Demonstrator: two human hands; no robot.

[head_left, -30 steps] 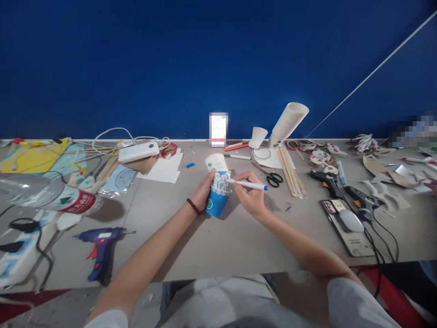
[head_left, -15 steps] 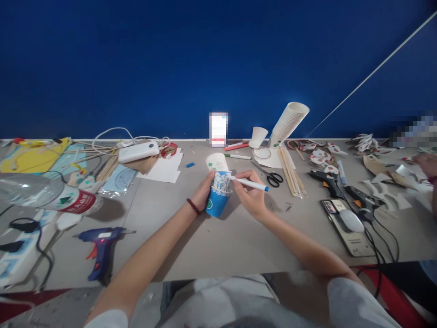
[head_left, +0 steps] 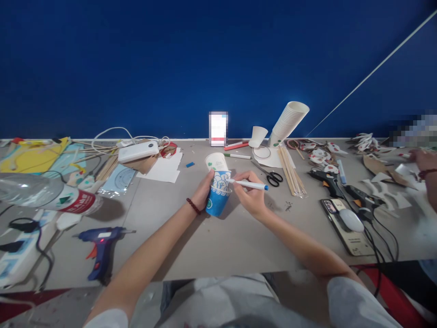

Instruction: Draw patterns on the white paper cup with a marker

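Wrapping our curled left hand [head_left: 205, 187] round a blue cup [head_left: 217, 206], our right hand [head_left: 251, 195] pinched tight on a marker [head_left: 251, 184], scissors [head_left: 275, 179] just beyond, glue gun [head_left: 100, 249] and bottle [head_left: 71, 197] leftward.

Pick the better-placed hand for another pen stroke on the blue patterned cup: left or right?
Right, most likely: the right hand grips the white marker, tip at or very near the blue patterned cup. The left hand is occupied holding that cup.
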